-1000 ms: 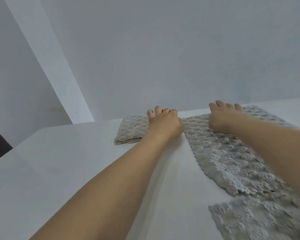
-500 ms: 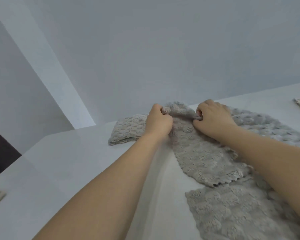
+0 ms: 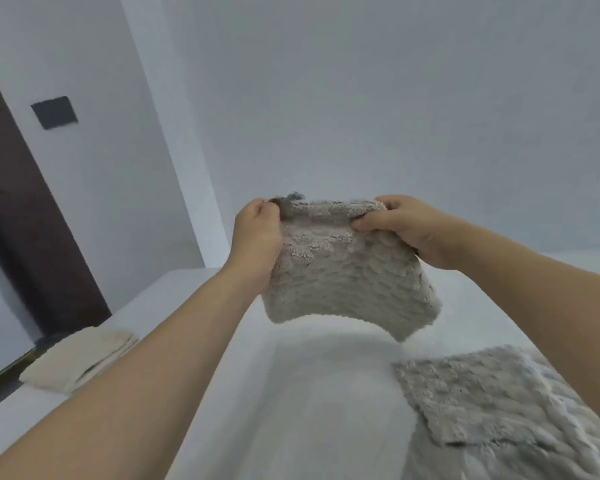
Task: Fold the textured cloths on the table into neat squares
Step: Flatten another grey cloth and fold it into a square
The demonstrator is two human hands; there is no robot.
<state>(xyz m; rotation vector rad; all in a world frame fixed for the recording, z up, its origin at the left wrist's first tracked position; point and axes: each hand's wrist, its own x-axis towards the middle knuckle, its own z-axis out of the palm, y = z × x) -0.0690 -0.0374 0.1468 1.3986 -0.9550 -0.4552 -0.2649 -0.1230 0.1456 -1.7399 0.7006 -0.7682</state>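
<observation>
Both hands are raised above the white table (image 3: 319,410), and a grey textured cloth (image 3: 347,271) is held up between them. Its top left corner is pinched by the left hand (image 3: 257,230), with the fingers curled around the edge. The top right corner is gripped by the right hand (image 3: 406,226), the thumb being laid on the near face of the cloth and the other fingers hidden behind it. The cloth is hung down from the two grips, clear of the table surface, and its lower edge is curved upward in the middle. A small dark tag or loop (image 3: 288,199) is seen at the top left corner, beside the left hand.

On the table at the lower right, more grey textured cloth (image 3: 492,403) is spread flat, partly covered by the right forearm. A folded cream cloth (image 3: 80,362) is placed near the left edge of the table, well apart from the grey ones. A dark wall plate (image 3: 54,112) is fixed on the white wall at the upper left.
</observation>
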